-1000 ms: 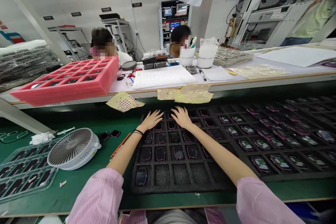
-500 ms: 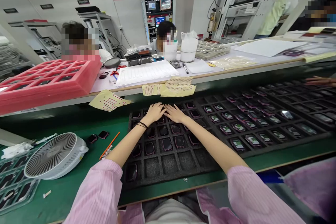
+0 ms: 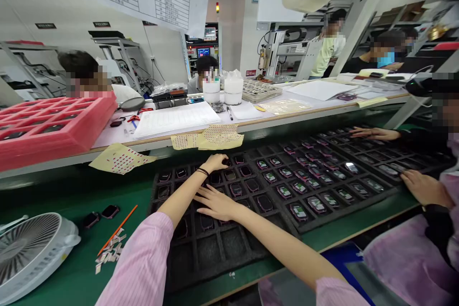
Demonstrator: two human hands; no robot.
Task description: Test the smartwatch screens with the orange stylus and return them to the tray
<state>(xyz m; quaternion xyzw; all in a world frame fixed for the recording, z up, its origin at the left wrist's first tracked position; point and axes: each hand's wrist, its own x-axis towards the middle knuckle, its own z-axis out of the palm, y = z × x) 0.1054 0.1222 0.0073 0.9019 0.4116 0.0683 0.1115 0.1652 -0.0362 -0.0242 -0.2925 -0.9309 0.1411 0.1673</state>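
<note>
A black foam tray [image 3: 233, 244] in front of me holds dark smartwatch bodies with purplish rims in its cells. My left hand [image 3: 214, 163] is at the back row, its fingers curled down around a watch [image 3: 226, 162] that they partly hide. Nearer to me, my right hand [image 3: 218, 204] lies palm down over the middle cells, fingers spread, holding nothing. It covers some of the watches below. Uncovered in the cells to its right are a dark watch [image 3: 264, 202] and another watch [image 3: 252, 184]. Several front cells show bare foam.
More foam trays with watches, some with lit screens [image 3: 299, 211], extend right, where a co-worker's hands [image 3: 425, 187] rest. On the green bench at left are two watches [image 3: 110, 211], an orange stick [image 3: 118, 229], paper scraps and a fan [image 3: 32, 253]. A shelf edge [image 3: 258, 126] overhangs behind.
The view has turned to the right, bringing a co-worker at right into sight. My hands, side by side before, have separated: the left stays at the back row with curled fingers, the right has come nearer.
</note>
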